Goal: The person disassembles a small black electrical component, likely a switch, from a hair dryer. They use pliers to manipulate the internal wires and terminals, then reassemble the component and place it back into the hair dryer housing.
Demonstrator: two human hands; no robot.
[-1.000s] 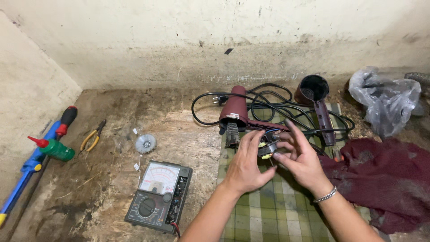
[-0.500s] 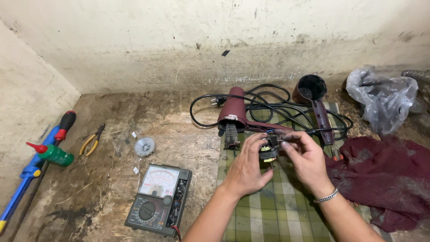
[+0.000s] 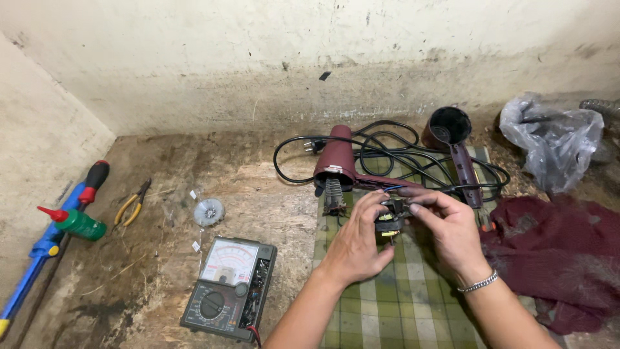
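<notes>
While pinching with both hands, hold the left hand (image 3: 355, 249) low and curled as the steady support, its fingers closed round the underside of the small black and yellow part (image 3: 389, 218). Let the right hand (image 3: 452, 236), fingertips closed on the top of the same part, do the fine work. Hold that part just above the green checked cloth (image 3: 400, 304), in front of the maroon plastic hair-dryer body (image 3: 337, 158), so anything dropped lands on fabric. Mind the thin blue wire (image 3: 392, 189) rising just behind the fingers: probably easy to strain, so no tugging. Cannot tell how the wire joins the part.

All round, a stained pale plaster wall (image 3: 258, 64), closing in as a corner on the left. Below it, a worn, grimy chipboard surface (image 3: 213, 174). On the right, a crumpled dark red rag (image 3: 555, 258) and a grey plastic bag (image 3: 555, 145). Behind the hands, a looped black power cord (image 3: 387, 145) and a dark round nozzle shell with handle (image 3: 452, 129). Left of the cloth, a black analogue multimeter (image 3: 229, 287). Far left, a long blue-handled tool (image 3: 32, 258), a red and black screwdriver (image 3: 93, 178), a green bottle with red spout (image 3: 77, 222), yellow-handled pliers (image 3: 131, 205) and a small pale fan wheel (image 3: 208, 211).
</notes>
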